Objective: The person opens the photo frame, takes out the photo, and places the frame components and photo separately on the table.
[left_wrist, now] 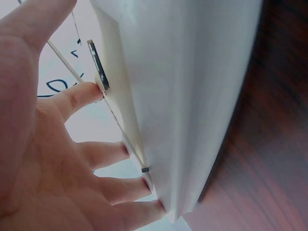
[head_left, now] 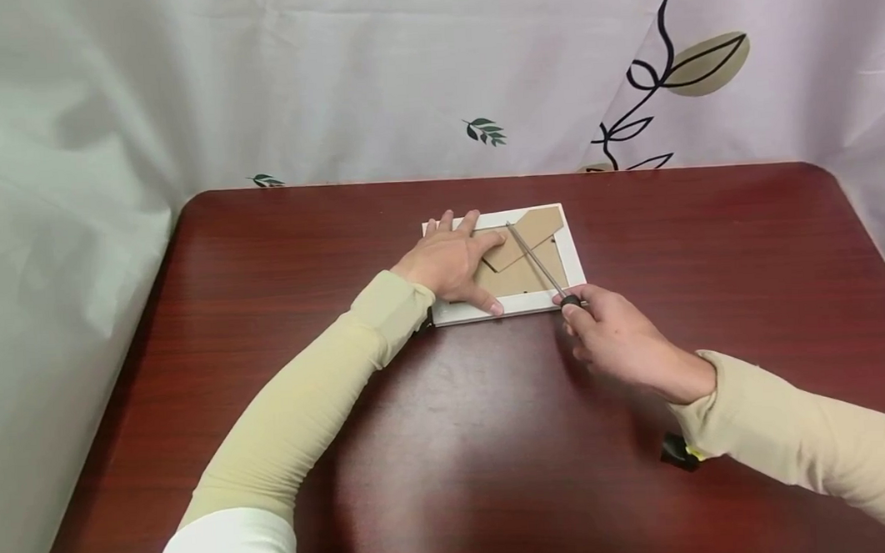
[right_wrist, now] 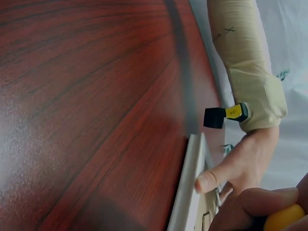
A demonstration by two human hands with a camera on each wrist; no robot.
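A white picture frame (head_left: 575,257) lies on the table with its brown backing board (head_left: 536,282) and angled easel stand (head_left: 543,223) facing up. My left hand (head_left: 449,264) rests spread across the frame's left part, with its thumb on the near rim. In the left wrist view, a fingertip touches the back beside a dark metal piece (left_wrist: 98,65). My right hand (head_left: 618,334) grips a screwdriver (head_left: 535,257) at the near right corner. Its shaft slants over the backing, and the tip sits at the far inner edge beside the stand. The yellow handle (right_wrist: 283,217) shows in the right wrist view.
The frame lies toward the far side of a dark red wooden table (head_left: 451,443). Behind the table hangs a pale curtain (head_left: 372,80) with leaf prints. Small black cameras show at the right wrist (head_left: 679,452) and the left wrist (right_wrist: 214,118).
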